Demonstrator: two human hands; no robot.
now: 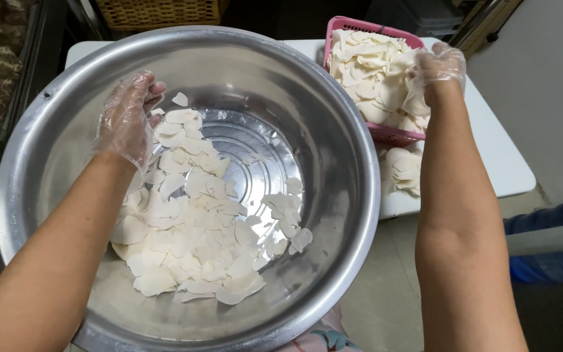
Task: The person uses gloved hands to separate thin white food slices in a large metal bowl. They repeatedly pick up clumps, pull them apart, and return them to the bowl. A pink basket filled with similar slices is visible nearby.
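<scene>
Both bare forearms reached away from the camera, each ending in a thin clear plastic glove. Below them sat a large round stainless-steel bowl (333,130), its floor partly covered by thin white slices (184,228) piled toward the left side. Inside the bowl, the left hand (127,120) hovered over the pile with fingers loosely curled; whether it gripped any slices could not be told. Over a pink plastic basket (395,135) heaped with more pale slices (369,72), the right hand (439,70) closed around a handful. That basket rested on a white table (509,169), just beside the bowl's rim.
</scene>
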